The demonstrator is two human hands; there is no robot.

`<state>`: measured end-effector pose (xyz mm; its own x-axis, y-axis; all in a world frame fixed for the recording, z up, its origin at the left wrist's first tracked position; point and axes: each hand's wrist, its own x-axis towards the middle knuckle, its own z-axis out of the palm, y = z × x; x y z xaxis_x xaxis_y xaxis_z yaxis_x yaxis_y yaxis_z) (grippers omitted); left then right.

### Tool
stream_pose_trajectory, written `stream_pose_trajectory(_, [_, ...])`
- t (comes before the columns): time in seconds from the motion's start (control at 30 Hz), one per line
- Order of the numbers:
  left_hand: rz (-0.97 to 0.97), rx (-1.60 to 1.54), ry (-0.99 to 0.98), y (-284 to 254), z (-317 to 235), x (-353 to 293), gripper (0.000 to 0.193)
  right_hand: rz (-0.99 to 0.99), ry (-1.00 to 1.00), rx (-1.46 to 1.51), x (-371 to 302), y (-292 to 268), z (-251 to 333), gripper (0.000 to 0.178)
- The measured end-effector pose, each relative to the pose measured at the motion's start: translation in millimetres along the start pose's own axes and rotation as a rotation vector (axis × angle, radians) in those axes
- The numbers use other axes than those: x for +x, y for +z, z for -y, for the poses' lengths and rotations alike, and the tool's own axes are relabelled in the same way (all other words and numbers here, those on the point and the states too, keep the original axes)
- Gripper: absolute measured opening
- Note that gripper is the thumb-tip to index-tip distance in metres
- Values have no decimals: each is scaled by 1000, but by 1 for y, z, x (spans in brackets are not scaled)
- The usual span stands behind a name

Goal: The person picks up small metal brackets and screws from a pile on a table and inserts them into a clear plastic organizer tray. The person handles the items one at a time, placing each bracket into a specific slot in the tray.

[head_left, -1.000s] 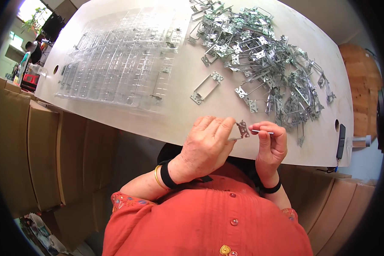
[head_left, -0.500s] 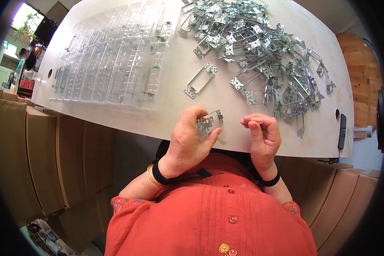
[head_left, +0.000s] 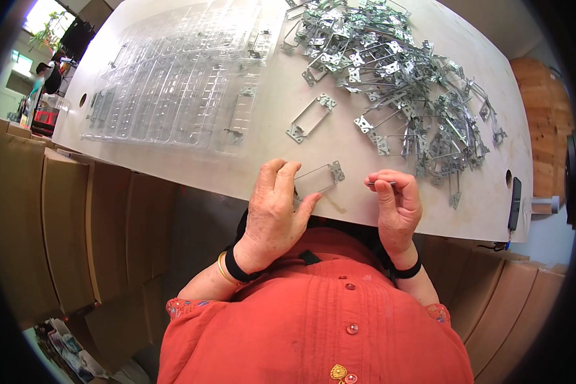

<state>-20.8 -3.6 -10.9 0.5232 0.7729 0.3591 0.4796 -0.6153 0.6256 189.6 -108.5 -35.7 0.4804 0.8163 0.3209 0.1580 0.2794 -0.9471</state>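
Observation:
Near the table's front edge, my left hand (head_left: 272, 211) has its thumb and forefinger spread apart around the near-left end of a rectangular metal bracket (head_left: 337, 171). The bracket has thin side bars and punched end plates; its left end is partly hidden by my fingers. To the right, my right hand (head_left: 398, 208) is closed in a pinch on a thin, dark metal piece (head_left: 383, 184), seen almost end to end and too small to name. Another bracket (head_left: 310, 118) of the same kind lies flat farther back.
A large heap of metal brackets (head_left: 390, 70) covers the back right of the table (head_left: 272, 137). Clear plastic trays (head_left: 166, 96), some holding brackets, lie at the left. A black device (head_left: 514, 203) sits at the right edge. Cardboard boxes (head_left: 67, 211) flank the table; a person (head_left: 52, 77) is far left.
The bracket in my left hand has gone from tilted up in the fingers to low over the tabletop, and those fingers have spread. My right hand keeps its pinch.

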Motion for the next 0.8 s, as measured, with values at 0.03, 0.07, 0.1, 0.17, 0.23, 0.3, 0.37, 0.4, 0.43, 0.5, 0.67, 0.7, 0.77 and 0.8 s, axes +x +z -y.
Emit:
stream_pose_trajectory(0.03, [-6,-10,-7,-1,-1,-1,52,0,2,-3,0,0,0,11])
stream_pose_trajectory(0.07, [-12,-20,-15,-3,-1,-2,50,1,4,-6,-1,-1,-1,11])
stream_pose_trajectory(0.1, [-9,-22,-20,-5,-1,-2,47,2,5,-10,-1,-1,-1,11])
stream_pose_trajectory(0.17, [-9,-23,-28,-10,-1,-1,41,-2,-2,8,0,0,-2,11])
stream_pose_trajectory(0.23, [2,8,0,-12,2,-4,35,-2,5,16,-1,0,-3,10])
stream_pose_trajectory(0.3, [25,4,27,-15,6,-5,30,6,12,25,-2,-1,-3,10])
stream_pose_trajectory(0.37, [70,-42,53,-15,8,-7,26,3,21,-8,-4,-3,-2,7])
stream_pose_trajectory(0.4, [78,-56,50,-18,6,-7,22,3,16,1,-3,-3,-3,7])
stream_pose_trajectory(0.43, [110,-64,62,-20,7,-5,21,-6,16,2,-4,-4,-4,7])
stream_pose_trajectory(0.5, [170,-79,82,-21,10,-4,18,-7,29,14,-3,-3,-5,6])
stream_pose_trajectory(0.67, [236,-112,119,-21,19,-2,5,22,84,49,2,-7,-9,7])
stream_pose_trajectory(0.7, [251,-118,120,-22,19,-2,6,23,106,48,3,-8,-8,8])
stream_pose_trajectory(0.77, [282,-141,125,-21,25,-1,6,25,151,32,6,-10,-4,11])
stream_pose_trajectory(0.8, [317,-116,118,-25,26,1,6,27,174,33,7,-11,-4,13])
